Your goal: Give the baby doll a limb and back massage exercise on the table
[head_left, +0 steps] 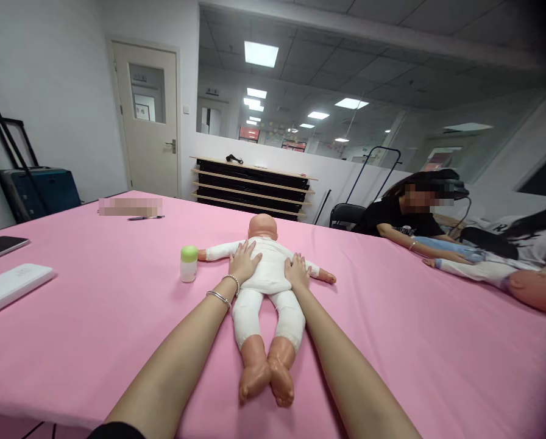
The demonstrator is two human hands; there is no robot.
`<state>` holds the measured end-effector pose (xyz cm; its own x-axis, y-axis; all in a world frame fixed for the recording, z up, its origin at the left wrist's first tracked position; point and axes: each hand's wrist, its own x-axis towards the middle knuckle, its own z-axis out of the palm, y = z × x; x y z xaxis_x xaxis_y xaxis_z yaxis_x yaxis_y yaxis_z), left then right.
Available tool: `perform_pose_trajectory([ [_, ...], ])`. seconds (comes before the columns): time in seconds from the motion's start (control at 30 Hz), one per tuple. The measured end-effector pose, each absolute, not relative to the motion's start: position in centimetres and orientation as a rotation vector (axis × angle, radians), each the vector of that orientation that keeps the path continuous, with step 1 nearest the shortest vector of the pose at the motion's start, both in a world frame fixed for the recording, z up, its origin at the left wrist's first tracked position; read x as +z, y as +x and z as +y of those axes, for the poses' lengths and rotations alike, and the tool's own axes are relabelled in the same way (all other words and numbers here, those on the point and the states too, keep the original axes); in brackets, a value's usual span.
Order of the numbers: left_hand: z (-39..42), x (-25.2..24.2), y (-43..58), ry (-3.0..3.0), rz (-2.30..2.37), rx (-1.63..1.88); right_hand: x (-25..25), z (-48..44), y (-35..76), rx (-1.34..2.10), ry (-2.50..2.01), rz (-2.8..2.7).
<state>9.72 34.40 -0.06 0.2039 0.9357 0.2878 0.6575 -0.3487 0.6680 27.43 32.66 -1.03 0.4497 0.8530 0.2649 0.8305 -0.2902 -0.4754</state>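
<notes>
A baby doll (268, 268) in white clothes lies on the pink table (94, 317), head away from me, arms spread, bare feet toward me. My left hand (243, 261) rests flat on the doll's left side near the shoulder, fingers stretched out. My right hand (297, 271) lies flat on the doll's right side, fingers also extended. Two bracelets circle my left wrist. A small white bottle with a green cap (189, 263) stands upright just left of the doll's arm.
A white flat device (10, 286) and a dark phone (1, 246) lie at the table's left edge, a pen (145, 217) farther back. At the right, another person (405, 216) handles a second doll (496, 274). Shelving and a door stand behind.
</notes>
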Motion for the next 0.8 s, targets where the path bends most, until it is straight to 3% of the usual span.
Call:
perform_pose_trajectory([
  [0.33,35.7,-0.9,7.2,2.281,1.256,1.368,-0.6,31.1,27.2,-0.244,-1.738,-1.860],
  [0.57,36.9,-1.2,7.4,2.123,1.493,0.944,-1.1,31.7,27.5,-0.035,-1.929,-1.771],
  [0.8,36.9,-1.3,6.5,2.051,1.904,1.010,-1.3,31.7,27.6,-0.167,-2.136,-1.362],
])
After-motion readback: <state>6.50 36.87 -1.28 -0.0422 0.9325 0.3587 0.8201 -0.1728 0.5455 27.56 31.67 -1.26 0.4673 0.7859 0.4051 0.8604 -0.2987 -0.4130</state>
